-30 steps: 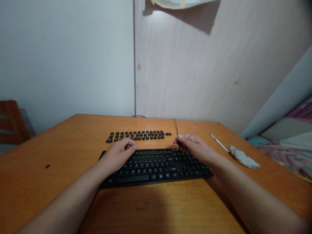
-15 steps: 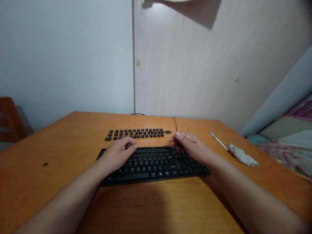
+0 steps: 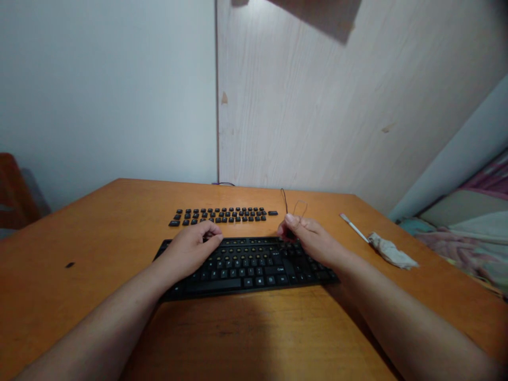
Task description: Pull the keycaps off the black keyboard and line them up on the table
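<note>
1. Pale wall [image 3: 107, 95] is seen behind the keyboard [image 3: 230, 286], and an orange-brown tabletop [image 3: 79, 312] is spread all round it; far to its left, part of a wooden chair [image 3: 10, 172] is caught.
2. Left of the keyboard, well apart, one small dark piece [image 3: 70, 265] is spotted lying alone.
3. Over the keyboard's left end, the left hand [image 3: 194, 248] is rested, fingers curled inward; whether anything is gripped cannot be told.
4. Just behind the keyboard, loose black keycaps [image 3: 234, 214] are lined up in rows, the nearest row close to the left knuckles: a tight edge, easily nudged.
5. On the keyboard, pale key posts [image 3: 238, 257] are exposed along the upper rows, with lettered keys [image 3: 224, 273] seated below. Step in hand, as judged: keycap work at its rear right.
6. Over that corner, something is pinched between right hand [image 3: 307, 233] thumb and fingers; a pale wire loop [image 3: 306, 208] is pointed upward there, a dark loop [image 3: 285, 198] beside it, its join not made out. Next, a steadied keyboard and light fingertip control seem called for.
7. Right of the keyboard, a white-handled brush [image 3: 354, 228] and crumpled cloth [image 3: 392, 251] are laid end to end, bedding [image 3: 464, 227] glimpsed beyond. Widest room, it is judged, is offered in front of the keyboard.
</note>
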Demonstrator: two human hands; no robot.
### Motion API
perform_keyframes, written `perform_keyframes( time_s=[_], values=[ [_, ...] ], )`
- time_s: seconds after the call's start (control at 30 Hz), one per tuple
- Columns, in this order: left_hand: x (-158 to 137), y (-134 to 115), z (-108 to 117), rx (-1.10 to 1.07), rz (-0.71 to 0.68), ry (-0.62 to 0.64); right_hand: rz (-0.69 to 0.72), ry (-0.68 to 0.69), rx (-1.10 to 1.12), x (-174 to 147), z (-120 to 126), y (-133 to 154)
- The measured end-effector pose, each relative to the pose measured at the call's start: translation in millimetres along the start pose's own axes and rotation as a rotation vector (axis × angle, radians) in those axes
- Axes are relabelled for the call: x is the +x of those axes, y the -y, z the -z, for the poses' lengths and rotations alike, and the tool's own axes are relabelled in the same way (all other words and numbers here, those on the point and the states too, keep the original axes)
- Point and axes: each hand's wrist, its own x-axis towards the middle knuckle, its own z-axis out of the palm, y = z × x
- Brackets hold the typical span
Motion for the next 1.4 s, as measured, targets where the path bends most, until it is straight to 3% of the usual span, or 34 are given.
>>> perform_keyframes(
  time_s=[0.13, 0.43, 0.83, 1.1, 1.4],
  values=[
    [-0.8, 0.6, 0.2, 0.022, -0.008, 0.004, -0.015, -0.035, -0.064, -1.4, 1.1, 1.6],
    [-0.9, -3.2, 0.9, 0.055, -0.007, 0.002, -0.057, 0.166, 0.087, -7.3, 13.0, 2.9],
    [-0.6, -3.4, 0.8, 0.066, -0.015, 0.001, 0.018, 0.262, -0.045, -12.9, 19.4, 12.9],
    [-1.2, -3.8, 0.9, 0.063, -0.005, 0.002, 0.224, 0.276, -0.239, -15.4, 25.8, 21.9],
    [-1.0, -1.6, 0.0, 0.066, -0.014, 0.005, 0.209, 0.337, -0.269, -16.7, 25.8, 25.3]
  ],
)
